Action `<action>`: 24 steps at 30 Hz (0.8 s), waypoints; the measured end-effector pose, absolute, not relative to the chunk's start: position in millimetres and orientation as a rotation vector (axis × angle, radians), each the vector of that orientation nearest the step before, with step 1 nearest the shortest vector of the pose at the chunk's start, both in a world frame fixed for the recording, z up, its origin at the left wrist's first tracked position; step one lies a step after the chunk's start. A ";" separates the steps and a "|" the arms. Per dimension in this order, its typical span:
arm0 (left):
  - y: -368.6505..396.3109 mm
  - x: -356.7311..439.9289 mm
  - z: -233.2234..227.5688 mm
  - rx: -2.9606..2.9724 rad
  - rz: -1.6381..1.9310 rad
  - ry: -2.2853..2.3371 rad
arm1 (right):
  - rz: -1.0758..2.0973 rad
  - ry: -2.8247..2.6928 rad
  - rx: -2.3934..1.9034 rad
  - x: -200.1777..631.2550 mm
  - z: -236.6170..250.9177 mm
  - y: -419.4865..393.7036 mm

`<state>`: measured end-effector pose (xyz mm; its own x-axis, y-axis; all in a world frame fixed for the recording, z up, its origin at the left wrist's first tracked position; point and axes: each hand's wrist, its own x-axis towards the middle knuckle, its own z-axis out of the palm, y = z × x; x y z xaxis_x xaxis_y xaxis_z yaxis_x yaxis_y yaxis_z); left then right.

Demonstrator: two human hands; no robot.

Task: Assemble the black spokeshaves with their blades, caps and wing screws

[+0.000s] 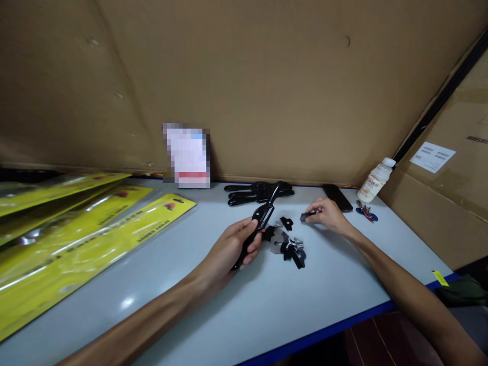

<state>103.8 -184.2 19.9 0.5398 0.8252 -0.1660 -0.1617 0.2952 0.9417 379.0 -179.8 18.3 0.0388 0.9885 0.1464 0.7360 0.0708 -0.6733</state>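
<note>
My left hand [244, 239] is wrapped around one handle of a black spokeshave [262, 214], whose other handle points up and away. Between the fingertips of my right hand [323, 211] is a small dark metal plate [304, 217], held just above the table. Beside the spokeshave lies a loose pile of black shaped metal plates [298, 256], with a grey blade [278, 240] and several small silver screws [296, 242]. One black plate [287, 222] lies apart, between my two hands. More black spokeshaves [253, 194] are heaped behind, near the cardboard wall.
Yellow blister packs [152, 218] cover the table's left side. A blurred-out upright card or screen [192, 160] leans on the cardboard wall [267, 91]. At the back right are a dark phone [337, 198], a plastic bottle [375, 181] and a small blue-and-metal item [366, 212]. A carton [438, 203] borders the right.
</note>
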 end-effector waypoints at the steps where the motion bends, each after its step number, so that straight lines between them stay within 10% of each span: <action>1: -184.1 103.8 19.3 1.077 0.746 0.743 | 0.507 -1.729 -1.705 380.3 20.3 -181.9; 24: -196.7 110.8 16.7 1.277 0.687 0.611 | 1.294 -1.251 -1.164 309.4 36.3 -224.5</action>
<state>110.8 -196.7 16.7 0.6577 0.7525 -0.0334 -0.1204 0.1489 0.9815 309.4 -224.5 36.3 -0.0873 0.9961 -0.0148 -0.0184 -0.0164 -0.9997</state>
